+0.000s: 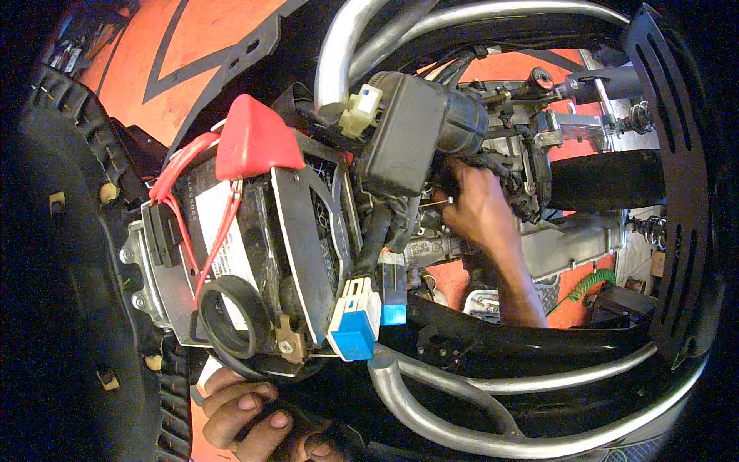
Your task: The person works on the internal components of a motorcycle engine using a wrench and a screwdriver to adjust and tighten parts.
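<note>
Black intake box [400,135]: was seen up-left of the nearer right hand [479,204].
Right grip: could not be told.
Left hand [231,422]: was curled, hold not shown.

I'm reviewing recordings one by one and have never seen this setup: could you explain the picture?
No robot here: a person works bare-handed, seen from a fisheye camera worn on the head, which bends straight edges. Below are exposed machine parts: silver tubes, a black box, a red cover, a rubber ring and a blue-and-white connector. The right hand reaches in beside the box, fingertips hidden; the left hand curls near the lower edge. What either holds is unclear.
</note>
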`<state>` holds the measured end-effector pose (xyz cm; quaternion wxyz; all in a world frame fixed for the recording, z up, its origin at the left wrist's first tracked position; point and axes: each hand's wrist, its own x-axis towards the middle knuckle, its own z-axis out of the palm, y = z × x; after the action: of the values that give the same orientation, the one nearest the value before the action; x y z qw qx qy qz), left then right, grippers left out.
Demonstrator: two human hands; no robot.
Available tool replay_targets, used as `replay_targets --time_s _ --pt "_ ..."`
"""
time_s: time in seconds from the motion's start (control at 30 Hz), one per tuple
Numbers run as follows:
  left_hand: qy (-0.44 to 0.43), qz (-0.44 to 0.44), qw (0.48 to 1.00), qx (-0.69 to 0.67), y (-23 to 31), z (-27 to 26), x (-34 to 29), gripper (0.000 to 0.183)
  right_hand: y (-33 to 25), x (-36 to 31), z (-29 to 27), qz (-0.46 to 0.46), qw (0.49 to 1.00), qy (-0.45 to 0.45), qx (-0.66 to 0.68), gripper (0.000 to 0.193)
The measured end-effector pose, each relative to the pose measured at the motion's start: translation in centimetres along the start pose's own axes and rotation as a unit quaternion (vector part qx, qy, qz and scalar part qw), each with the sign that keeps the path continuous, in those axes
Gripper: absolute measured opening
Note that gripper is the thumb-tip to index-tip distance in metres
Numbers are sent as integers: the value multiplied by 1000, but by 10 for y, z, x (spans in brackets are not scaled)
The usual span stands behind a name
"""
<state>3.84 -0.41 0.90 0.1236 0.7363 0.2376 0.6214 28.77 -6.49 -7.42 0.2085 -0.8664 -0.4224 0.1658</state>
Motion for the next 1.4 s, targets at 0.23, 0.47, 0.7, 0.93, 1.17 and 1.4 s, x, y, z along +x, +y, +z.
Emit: replay_targets --time_s 0.23,0.47,0.7,0.93,1.17,1.4 --pt "-53 65 994 -73 -9 3 -3 34 5 -14 14 37 998 45 -14 45" --pt "-33 75 995 -63 -9 0 0 33 -6 -14 19 38 997 71 -2 43" --pt "-60 71 993 -79 -13 0 -4 31 2 -16 17 55 995 86 9 38" --pt "-68 64 993 -76 -11 -2 -3 32 4 -11 30 87 986 137 37 33" --pt "-64 70 993 -72 -13 0 -2 32 12 -8 32 79 981 162 77 19" --pt "9 1 1000 -26 2 11 -7 34 7 -10 0 95 987 71 109 21"
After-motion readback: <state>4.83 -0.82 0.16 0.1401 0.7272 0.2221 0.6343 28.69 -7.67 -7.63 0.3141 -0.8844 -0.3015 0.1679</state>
